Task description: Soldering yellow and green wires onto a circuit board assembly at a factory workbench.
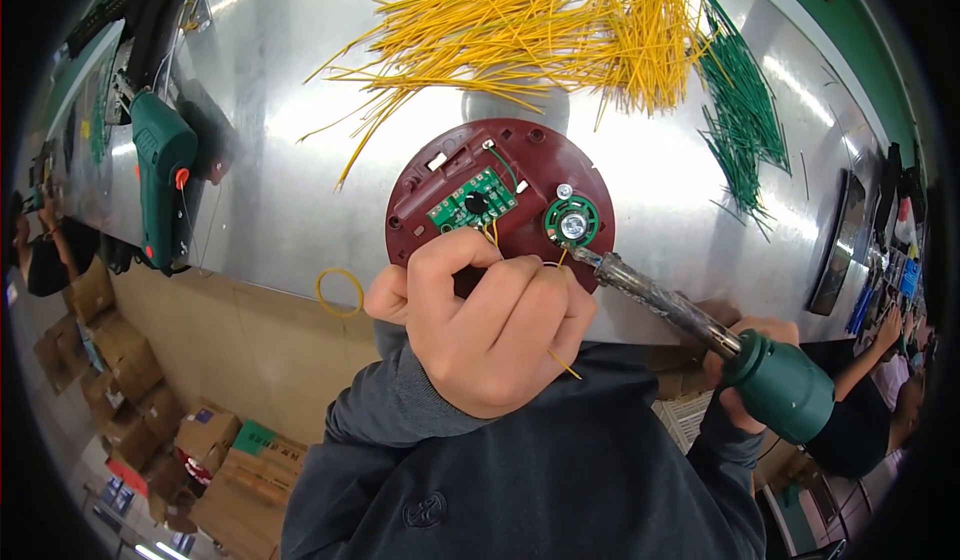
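Left grip (490,335) pinches thin yellow wire (565,364), right grip (738,409) clamps green-handled soldering iron (668,300); green rectangular circuit board (456,215) seems wired, round green-rimmed metal speaker (573,226) apparently unfinished

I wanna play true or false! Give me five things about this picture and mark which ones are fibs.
1. The right hand holds a soldering iron. True.
2. The left hand holds a green gun-shaped tool. False: it is curled over the dark red round case, with a yellow wire sticking out below it.
3. The circuit board on the case is green. True.
4. The green wire pile is bigger than the yellow one. False: the yellow pile is much bigger than the green pile.
5. The iron's tip is close to the round speaker. True.
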A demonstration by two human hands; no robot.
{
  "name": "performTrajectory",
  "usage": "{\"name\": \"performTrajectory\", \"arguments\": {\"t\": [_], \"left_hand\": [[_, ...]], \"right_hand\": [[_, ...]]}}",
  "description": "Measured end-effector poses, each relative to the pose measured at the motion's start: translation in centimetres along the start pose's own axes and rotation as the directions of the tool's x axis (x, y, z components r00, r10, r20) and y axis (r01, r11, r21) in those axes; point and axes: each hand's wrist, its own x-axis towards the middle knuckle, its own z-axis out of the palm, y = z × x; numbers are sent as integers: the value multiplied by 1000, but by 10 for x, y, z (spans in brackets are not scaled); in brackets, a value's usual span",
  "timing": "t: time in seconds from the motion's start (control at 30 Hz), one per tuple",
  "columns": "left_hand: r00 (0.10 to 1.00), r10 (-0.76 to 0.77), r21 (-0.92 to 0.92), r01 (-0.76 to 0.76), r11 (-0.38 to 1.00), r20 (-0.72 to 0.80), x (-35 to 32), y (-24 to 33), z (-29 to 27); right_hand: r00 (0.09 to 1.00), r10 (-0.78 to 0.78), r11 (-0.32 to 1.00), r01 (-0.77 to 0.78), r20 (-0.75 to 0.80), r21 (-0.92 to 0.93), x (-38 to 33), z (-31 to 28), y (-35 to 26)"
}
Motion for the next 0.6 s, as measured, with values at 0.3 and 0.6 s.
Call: {"name": "performTrajectory", "arguments": {"t": [0.3,0.6], "left_hand": [[997,13,3,-13,1000,-80,1,-1,7],[997,18,10,-17,1000,-78,1,-2,6]], "right_hand": [[967,254,944,-249,7,217,-15,-16,-5],[994,-104,992,105,17,-75,8,-1,-18]]}}
